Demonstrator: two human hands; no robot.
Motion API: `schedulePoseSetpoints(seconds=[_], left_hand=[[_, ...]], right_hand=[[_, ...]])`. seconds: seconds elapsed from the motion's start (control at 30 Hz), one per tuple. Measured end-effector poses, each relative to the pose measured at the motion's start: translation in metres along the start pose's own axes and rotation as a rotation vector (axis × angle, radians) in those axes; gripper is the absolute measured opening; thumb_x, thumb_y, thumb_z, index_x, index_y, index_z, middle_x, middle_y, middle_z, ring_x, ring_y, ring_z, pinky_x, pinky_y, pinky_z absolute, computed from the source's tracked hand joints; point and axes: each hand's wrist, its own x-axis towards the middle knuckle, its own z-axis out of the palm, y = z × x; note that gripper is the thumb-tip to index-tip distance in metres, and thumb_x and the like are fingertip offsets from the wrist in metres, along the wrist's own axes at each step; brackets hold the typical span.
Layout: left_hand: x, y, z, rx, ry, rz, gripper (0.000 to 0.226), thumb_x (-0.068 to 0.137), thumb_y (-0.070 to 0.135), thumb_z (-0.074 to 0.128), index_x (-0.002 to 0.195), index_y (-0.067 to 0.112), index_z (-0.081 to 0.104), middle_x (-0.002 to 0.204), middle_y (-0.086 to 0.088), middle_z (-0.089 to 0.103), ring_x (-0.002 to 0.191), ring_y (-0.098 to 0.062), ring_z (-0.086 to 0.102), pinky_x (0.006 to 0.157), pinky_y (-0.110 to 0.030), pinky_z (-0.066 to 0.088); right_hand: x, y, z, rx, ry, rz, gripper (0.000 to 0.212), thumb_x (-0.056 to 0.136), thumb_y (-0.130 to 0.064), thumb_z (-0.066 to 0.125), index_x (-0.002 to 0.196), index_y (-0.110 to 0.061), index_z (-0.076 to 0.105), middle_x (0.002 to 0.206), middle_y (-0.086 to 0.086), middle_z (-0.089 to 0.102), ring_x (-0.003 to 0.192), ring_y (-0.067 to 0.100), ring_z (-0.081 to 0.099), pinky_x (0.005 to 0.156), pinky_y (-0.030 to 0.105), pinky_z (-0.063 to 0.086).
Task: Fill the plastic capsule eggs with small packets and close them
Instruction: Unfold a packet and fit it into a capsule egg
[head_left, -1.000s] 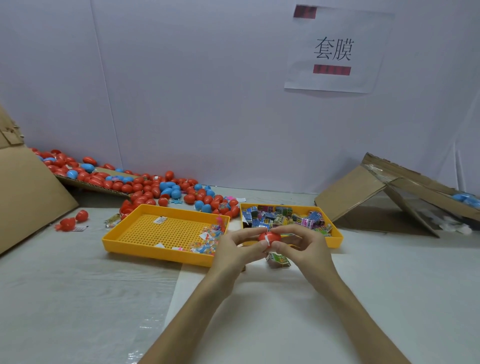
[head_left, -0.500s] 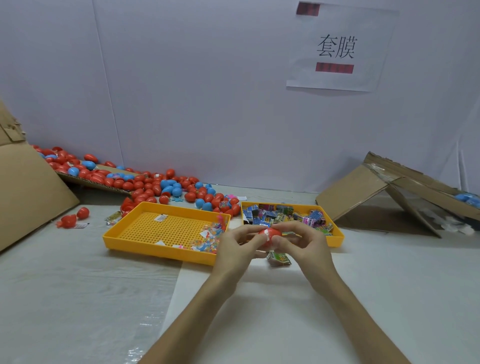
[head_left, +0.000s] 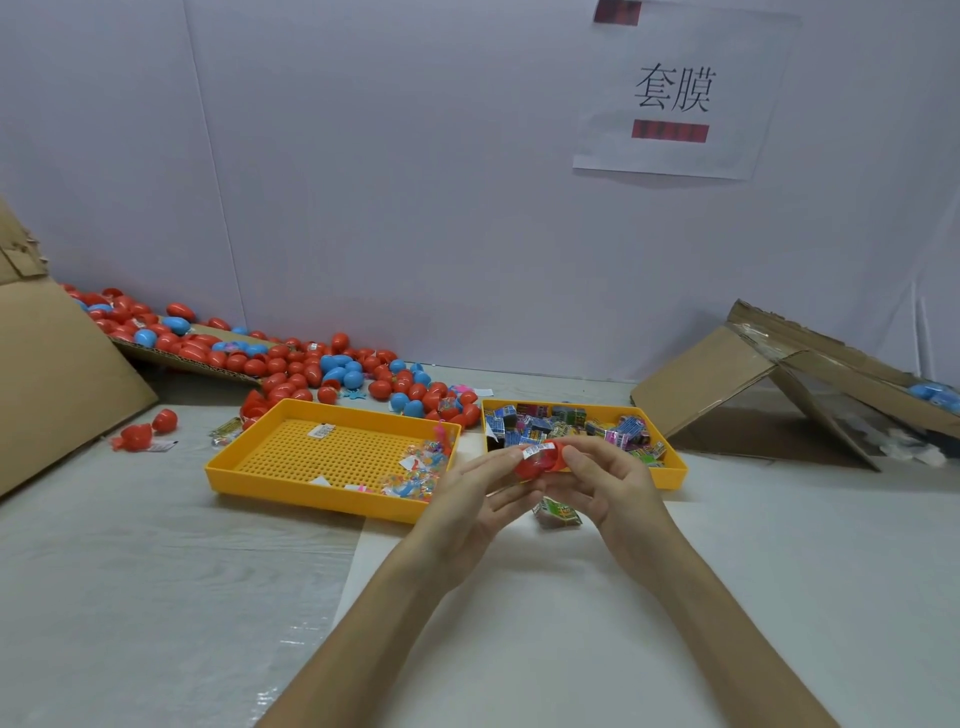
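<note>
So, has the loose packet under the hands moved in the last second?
No. The loose packet lies where it did, just in front of the near wall of the right yellow tray.

the left hand (head_left: 470, 499) and right hand (head_left: 605, 486) sit slightly further apart than half a second ago, baring more of the red capsule egg (head_left: 537, 461) between their fingertips; its white label now faces up, its halves seemingly parting.
</note>
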Motion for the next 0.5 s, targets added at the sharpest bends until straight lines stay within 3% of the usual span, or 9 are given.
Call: schedulePoseSetpoints(seconds=[0.2,0.5], left_hand=[[0.0028,-0.0022,-0.0004,0.013,0.062,-0.016,0.034,0.092,0.015,0.069,0.123,0.001,0.067,0.117,-0.020,0.072,0.109,-0.029,0.071,0.088,-0.031,0.060],[0.0025,-0.0070,-0.0029,0.109,0.047,0.084,0.035,0.083,0.016,0.078,0.115,0.005,0.071,0.105,-0.012,0.077,0.100,-0.028,0.075,0.079,-0.026,0.060]], right_hand=[[-0.0030,0.0010,0.0019,-0.131,-0.011,-0.076,0.029,0.078,-0.023,0.075,0.104,-0.011,0.075,0.101,0.017,0.074,0.090,0.035,0.074,0.072,0.029,0.060],[-0.0060,0.0016,0.0015,-0.407,-0.021,-0.211,0.023,0.076,-0.029,0.079,0.099,-0.033,0.077,0.101,0.001,0.076,0.089,0.024,0.075,0.076,0.036,0.062]])
